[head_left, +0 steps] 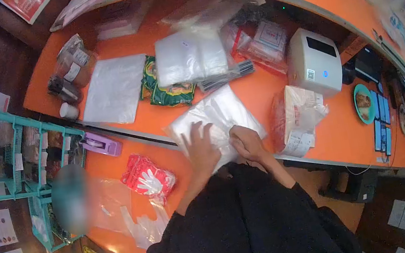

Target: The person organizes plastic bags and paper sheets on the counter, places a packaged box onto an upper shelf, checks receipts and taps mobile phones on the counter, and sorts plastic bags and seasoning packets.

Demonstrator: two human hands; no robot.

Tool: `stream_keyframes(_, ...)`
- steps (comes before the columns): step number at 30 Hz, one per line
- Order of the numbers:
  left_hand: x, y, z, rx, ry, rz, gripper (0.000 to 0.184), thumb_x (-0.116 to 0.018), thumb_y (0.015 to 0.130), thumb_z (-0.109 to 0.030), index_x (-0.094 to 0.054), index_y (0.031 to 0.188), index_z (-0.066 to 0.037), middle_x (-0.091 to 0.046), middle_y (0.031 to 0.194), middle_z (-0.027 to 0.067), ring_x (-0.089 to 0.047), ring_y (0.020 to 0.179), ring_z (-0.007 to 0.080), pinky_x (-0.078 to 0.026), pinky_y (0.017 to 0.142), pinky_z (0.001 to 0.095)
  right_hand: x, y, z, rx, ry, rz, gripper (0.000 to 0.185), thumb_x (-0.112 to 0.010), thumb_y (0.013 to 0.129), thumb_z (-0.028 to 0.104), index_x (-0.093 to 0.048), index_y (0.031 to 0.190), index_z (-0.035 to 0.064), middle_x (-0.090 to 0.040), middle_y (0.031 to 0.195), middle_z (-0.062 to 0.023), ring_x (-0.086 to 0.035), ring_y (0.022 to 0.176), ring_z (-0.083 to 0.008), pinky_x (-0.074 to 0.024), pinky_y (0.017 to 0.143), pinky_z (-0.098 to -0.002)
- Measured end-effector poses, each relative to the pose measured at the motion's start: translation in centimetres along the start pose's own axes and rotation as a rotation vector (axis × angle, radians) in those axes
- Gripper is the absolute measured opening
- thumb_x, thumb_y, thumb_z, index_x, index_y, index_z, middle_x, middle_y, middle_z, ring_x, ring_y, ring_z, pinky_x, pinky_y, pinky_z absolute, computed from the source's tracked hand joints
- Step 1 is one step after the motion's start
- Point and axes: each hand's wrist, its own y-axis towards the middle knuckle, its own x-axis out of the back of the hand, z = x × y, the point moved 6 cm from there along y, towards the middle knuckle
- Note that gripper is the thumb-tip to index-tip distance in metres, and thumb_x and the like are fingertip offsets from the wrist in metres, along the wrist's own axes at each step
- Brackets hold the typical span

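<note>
1. Lying just in front of me on the orange counter, the clear plastic bags sit under both my hands.
2. Their flat stack is turned at a slant: the far edge climbs from left to right, and the right side runs back toward me and outward. My hands cover much of the near part, so I cannot tell which way the long axis goes.
3. My left hand lies palm down on the left part, fingers spread and pointing away from me, the forearm slanting in from the lower left.
4. My right hand has its fingers curled in, this grip pinching plastic near the stack's right side; I cannot tell how many layers. That forearm slants in from the lower right.
5. Beyond the stack lie green packets and another pile of clear bags.
6. Left of my left forearm is a red glove packet, with a purple tape dispenser farther left.
7. Past my right hand stand a plastic-wrapped bundle and a white machine.
</note>
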Motion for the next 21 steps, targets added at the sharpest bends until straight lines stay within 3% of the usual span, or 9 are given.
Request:
stream_keyframes(5, 2.2, -1.7, 3.2, 0.121, -0.044, -0.048, 0.053, -0.059, 0.058, -0.002, -0.055, 0.110, -0.013, -0.041, 0.124, 0.0142, -0.031, 0.128, 0.0359, -0.024, 0.100, 0.0612, -1.3, -0.3, 1.8, 0.222, -0.171, 0.179, 0.030, -0.067, 0.077, 0.030, -0.054, 0.086, 0.0046, -0.054, 0.068, -0.0124, -0.057, 0.062, -0.0307, -0.0453, 0.055, -0.0386)
stream_keyframes(6, 2.9, -2.0, 2.9, 0.168, -0.126, -0.048, 0.055, -0.058, 0.058, 0.004, -0.054, 0.111, -0.012, -0.039, 0.126, 0.0170, -0.032, 0.126, 0.0389, -0.030, 0.100, 0.0540, -1.4, -0.4, 1.9, 0.248, -0.232, 0.138, 0.031, -0.067, 0.076, 0.031, -0.054, 0.086, 0.0041, -0.054, 0.065, -0.0116, -0.056, 0.058, -0.0302, -0.0454, 0.053, -0.0392)
stream_keyframes(10, 3.0, -2.8, 3.1, 0.135, -0.234, -0.143, 0.057, -0.057, 0.058, 0.007, -0.054, 0.112, -0.012, -0.038, 0.127, 0.0192, -0.036, 0.122, 0.0410, -0.035, 0.099, 0.0456, -0.9, -0.4, 1.9, 0.317, -0.275, 0.038, 0.033, -0.068, 0.072, 0.029, -0.053, 0.087, 0.0030, -0.054, 0.062, -0.0111, -0.057, 0.057, -0.0308, -0.0465, 0.053, -0.0395)
stream_keyframes(13, 2.8, -3.0, 3.1, 0.154, -0.296, -0.153, 0.057, -0.062, 0.058, 0.006, -0.056, 0.112, -0.010, -0.040, 0.127, 0.0192, -0.039, 0.121, 0.0378, -0.035, 0.099, 0.0415, -1.3, -0.4, 0.0, 0.169, -0.235, 0.131, 0.033, -0.067, 0.070, 0.027, -0.051, 0.087, 0.0030, -0.055, 0.062, -0.0129, -0.058, 0.058, -0.0330, -0.0475, 0.054, -0.0402)
stream_keyframes(21, 1.7, -3.4, 3.9, 0.114, -0.484, -0.005, 0.061, -0.060, 0.060, 0.006, -0.055, 0.118, -0.011, -0.039, 0.134, 0.0196, -0.038, 0.124, 0.0386, -0.034, 0.102, 0.0397, -1.3, 0.2, -1.2, 0.059, -0.211, 0.091, 0.029, -0.064, 0.067, 0.023, -0.047, 0.081, 0.0049, -0.058, 0.063, -0.0133, -0.060, 0.058, -0.0327, -0.0478, 0.053, -0.0414)
